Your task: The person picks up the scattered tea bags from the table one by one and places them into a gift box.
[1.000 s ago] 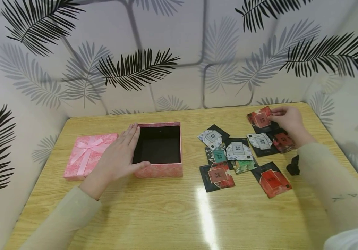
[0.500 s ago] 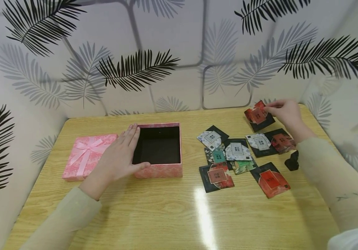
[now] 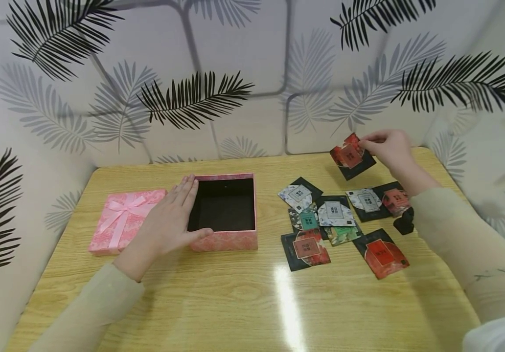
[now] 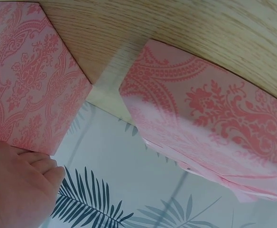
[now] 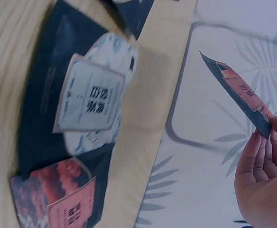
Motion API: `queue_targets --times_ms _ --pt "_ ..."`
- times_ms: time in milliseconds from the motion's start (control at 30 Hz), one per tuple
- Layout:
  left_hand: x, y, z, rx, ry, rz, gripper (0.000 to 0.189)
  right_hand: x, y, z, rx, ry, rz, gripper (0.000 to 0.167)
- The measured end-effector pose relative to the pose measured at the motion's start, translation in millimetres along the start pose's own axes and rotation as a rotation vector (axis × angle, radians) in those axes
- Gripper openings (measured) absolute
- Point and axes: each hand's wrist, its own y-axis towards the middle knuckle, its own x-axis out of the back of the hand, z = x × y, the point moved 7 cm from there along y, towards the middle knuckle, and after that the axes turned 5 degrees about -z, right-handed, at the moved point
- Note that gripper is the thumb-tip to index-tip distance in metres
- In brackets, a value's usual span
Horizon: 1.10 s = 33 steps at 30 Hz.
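Observation:
My right hand (image 3: 392, 150) pinches a red-and-black sachet (image 3: 350, 155) by its corner, raised over the back right of the table. In the right wrist view the same sachet (image 5: 243, 90) tilts between thumb and fingers, seen nearly edge-on. On the left, my left hand (image 3: 164, 220) lies with straight fingers along the left side of an uncovered pink box (image 3: 226, 240), thumb at its front. The black inside of that box shows. Beside it, partly behind my left hand, is the box's pink lid (image 3: 118, 220) with a ribbon bow. The left wrist view shows my fingers against the patterned box wall (image 4: 29, 80).
Several flat sachets lie loosely grouped right of the box, among them a white-patterned sachet (image 3: 336, 211), a red sachet (image 3: 382, 254) and another red one (image 3: 309, 248). A small black object (image 3: 404, 222) sits by my right sleeve. A leaf-patterned wall (image 3: 252, 127) stands behind the table (image 3: 217, 303).
My right hand has lifted the red-and-black sachet off the table and carried it up and to the left. The left hand and the box have stayed put.

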Motion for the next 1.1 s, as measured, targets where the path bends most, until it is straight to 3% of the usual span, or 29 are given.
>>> queue_targets --times_ms 600,1100 --pt "-1.9 -0.4 0.8 0.007 -0.003 0.004 0.114 -42 -18.8 60 0.022 0.138 0.093 0.034" --pt "0.7 0.4 1.4 -0.003 -0.001 -0.016 0.115 -90 -46.1 120 0.062 0.257 0.232 0.025"
